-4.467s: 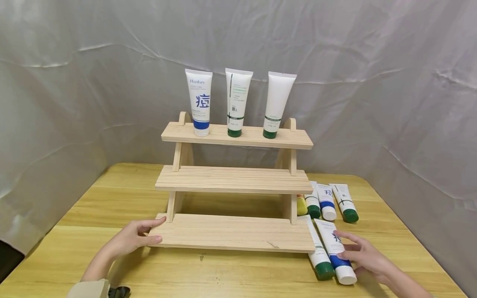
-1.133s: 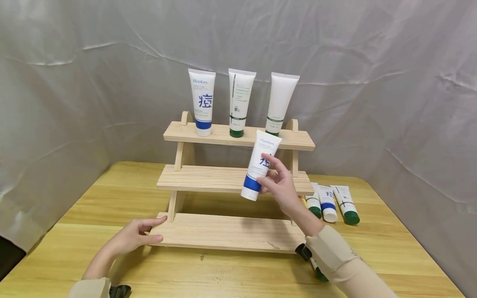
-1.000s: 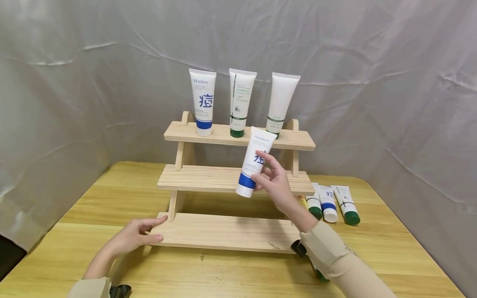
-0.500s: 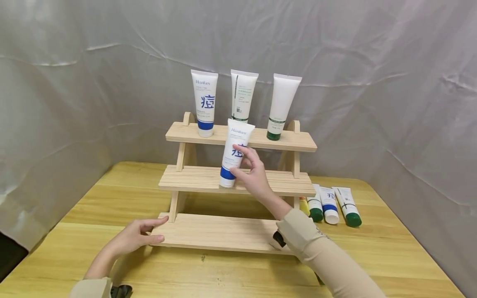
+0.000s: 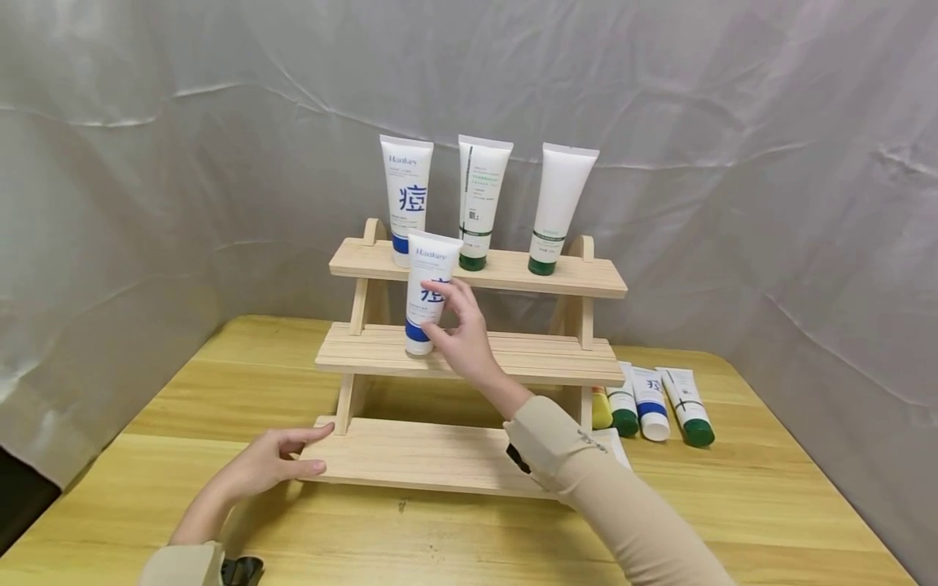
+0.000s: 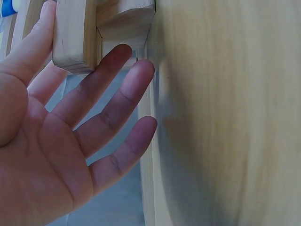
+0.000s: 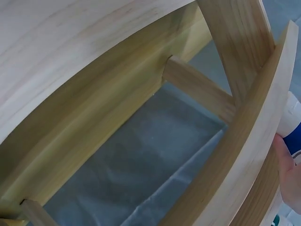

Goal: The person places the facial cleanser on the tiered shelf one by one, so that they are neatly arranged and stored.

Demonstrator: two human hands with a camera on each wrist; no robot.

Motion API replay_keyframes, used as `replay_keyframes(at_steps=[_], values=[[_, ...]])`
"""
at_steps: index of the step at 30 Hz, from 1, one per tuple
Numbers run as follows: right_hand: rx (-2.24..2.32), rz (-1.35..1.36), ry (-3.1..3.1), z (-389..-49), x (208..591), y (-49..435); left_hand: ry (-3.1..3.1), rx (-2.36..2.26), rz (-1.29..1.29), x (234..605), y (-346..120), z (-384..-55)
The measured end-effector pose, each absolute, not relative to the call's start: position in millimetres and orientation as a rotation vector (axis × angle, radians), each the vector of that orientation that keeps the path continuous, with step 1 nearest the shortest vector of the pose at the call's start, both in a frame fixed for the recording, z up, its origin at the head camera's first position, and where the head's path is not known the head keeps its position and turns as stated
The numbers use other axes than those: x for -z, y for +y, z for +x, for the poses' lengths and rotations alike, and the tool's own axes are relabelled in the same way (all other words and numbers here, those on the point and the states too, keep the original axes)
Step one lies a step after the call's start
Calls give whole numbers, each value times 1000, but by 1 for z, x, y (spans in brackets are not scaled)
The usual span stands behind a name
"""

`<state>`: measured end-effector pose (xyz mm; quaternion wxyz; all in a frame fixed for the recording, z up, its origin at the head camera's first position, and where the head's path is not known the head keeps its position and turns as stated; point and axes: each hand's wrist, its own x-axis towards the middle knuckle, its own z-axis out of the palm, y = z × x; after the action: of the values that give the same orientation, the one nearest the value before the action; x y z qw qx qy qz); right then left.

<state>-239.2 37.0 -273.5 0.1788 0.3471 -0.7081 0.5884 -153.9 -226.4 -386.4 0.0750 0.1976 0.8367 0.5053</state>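
Observation:
My right hand (image 5: 465,338) pinches a white squeeze tube (image 5: 432,259) with a blue band, cap down and nearly upright, at the left part of the middle tier. Whether its cap touches the board I cannot tell. In the right wrist view only the thumb side of the hand (image 7: 289,181) and the tube's cap end (image 7: 289,115) show. My left hand (image 5: 267,464) holds the left end of the wooden display stand's bottom board (image 5: 432,456) between thumb and index finger. The left wrist view shows the other fingers of that hand (image 6: 61,136) extended beside the board end (image 6: 75,37).
On the top tier stand a blue-banded tube (image 5: 405,191) and two green-capped tubes (image 5: 484,199) (image 5: 560,203). Several tubes (image 5: 648,399) lie on the table (image 5: 762,488) right of the stand, one partly hidden by the right sleeve (image 5: 586,472). A grey cloth (image 5: 696,203) hangs behind.
My right hand took the blue-banded tube from the table at right, raised it and carried it left across the middle tier, turning it more upright. The left hand stays on the stand.

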Motion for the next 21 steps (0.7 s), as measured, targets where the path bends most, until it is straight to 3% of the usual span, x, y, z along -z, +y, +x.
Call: replay_keyframes(at_steps=[6, 21], values=[[-1622, 1015, -2004, -258, 291, 23, 2505, -1523, 605, 387, -227, -154], [-1494, 1046, -2026, -263, 297, 11, 2530, -1508, 606, 386, -226, -154]])
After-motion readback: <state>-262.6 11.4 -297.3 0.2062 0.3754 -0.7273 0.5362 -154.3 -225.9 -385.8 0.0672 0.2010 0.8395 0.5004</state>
